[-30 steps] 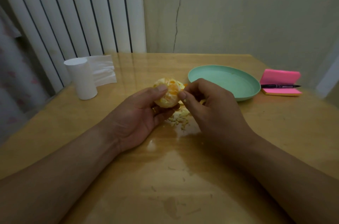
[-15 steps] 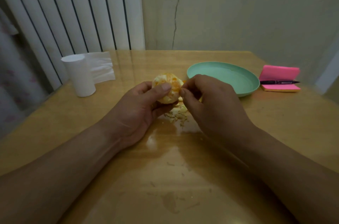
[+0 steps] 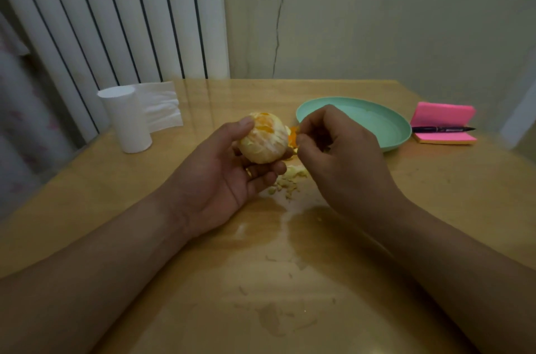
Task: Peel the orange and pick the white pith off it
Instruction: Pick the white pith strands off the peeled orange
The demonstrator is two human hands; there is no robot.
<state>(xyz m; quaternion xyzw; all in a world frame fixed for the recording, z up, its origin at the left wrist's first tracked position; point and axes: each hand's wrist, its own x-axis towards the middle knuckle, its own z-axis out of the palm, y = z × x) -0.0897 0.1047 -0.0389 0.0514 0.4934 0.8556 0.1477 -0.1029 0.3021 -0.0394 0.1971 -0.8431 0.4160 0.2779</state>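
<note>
Around you on the glossy wooden table point(image 3: 435, 194): a white paper roll point(image 3: 127, 121) with a loose sheet stands at 10 o'clock from the fruit. A round mint-green plastic plate point(image 3: 377, 121) is at 2 o'clock, and a pink sticky-note pad point(image 3: 441, 115) with a black pen point(image 3: 441, 129) across it sits further out at 3. Your right hand point(image 3: 339, 159) blocks the plate's near-left rim and most of the bright orange peel scraps point(image 3: 293, 136). Its fingers are curled with thumb against forefinger, and I can't tell if there's anything in that pinch.

The peeled, pith-streaked orange point(image 3: 262, 139) is up off the table in your left hand point(image 3: 220, 176), gripped with thumb on top and fingers underneath. It's mostly pale, with bare flesh showing near the top. Small pale pith crumbs point(image 3: 287, 179) lie at 5 o'clock below it.
</note>
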